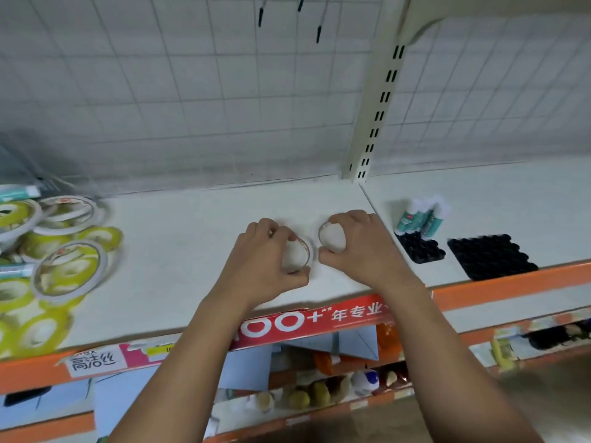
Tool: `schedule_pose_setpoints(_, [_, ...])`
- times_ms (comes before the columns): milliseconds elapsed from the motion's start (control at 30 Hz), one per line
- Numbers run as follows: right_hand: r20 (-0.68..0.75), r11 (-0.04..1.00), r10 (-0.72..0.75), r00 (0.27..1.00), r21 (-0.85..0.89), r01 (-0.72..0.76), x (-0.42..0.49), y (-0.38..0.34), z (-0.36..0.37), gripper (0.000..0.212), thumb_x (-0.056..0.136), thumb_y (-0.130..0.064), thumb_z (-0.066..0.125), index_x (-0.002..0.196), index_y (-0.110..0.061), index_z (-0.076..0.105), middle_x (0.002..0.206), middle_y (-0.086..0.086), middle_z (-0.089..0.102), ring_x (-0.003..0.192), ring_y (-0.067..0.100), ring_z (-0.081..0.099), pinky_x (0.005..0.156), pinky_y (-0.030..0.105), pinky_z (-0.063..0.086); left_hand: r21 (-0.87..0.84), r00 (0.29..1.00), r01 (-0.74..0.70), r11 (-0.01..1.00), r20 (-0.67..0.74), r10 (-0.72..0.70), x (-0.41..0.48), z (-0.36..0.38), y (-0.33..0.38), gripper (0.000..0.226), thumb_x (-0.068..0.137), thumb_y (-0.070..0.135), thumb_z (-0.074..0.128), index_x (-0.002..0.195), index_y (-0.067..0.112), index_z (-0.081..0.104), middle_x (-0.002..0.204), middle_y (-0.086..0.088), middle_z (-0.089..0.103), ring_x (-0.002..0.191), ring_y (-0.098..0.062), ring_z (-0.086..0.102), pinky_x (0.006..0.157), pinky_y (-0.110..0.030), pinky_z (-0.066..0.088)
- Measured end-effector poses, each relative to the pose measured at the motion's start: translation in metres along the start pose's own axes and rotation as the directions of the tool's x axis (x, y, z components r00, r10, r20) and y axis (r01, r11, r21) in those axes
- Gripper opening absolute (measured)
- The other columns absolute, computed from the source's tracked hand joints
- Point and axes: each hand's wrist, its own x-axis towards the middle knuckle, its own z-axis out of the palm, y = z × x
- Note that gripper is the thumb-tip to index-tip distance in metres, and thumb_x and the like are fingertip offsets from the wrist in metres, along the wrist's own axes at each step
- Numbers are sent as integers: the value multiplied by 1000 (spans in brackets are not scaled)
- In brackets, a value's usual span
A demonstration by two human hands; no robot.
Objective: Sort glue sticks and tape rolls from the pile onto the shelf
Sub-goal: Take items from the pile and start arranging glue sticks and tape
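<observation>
Gripping a small tape roll in the left hand, centre frame. Clasping a second roll in the right hand, just beside.

a white shelf in a shop runs across the frame under soft, even light, backed by a white wire grid panel. a cream slotted post stands at the back, where two shelf boards meet. black-tipped hooks hang from the grid at the top. the shelf's orange front rail carries a red banner with white characters and a paper label. below, a lower shelf holds blurred goods.
</observation>
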Motion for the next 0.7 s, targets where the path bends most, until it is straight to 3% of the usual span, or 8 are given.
schedule_pose_setpoints(400, [68,979,-190,979,90,184,15,-60,21,62,77,-50,63,132,-26,50,132,-4,48,122,22,38,100,35,34,-8,977,207,978,-53,-207,-42,-25,-56,65,69,56,69,124,24,54,122,0,48,114,-21,44,98,-36,41])
schedule_pose_setpoints(700, [81,951,-301,950,90,294,14,-109,30,62,76,-50,64,132,-27,50,131,-5,48,121,20,39,100,35,37,-81,981,192,978,-16,-194,-62,-39,-84,89,70,63,74,140,18,43,142,1,42,128,-19,42,105,-36,39])
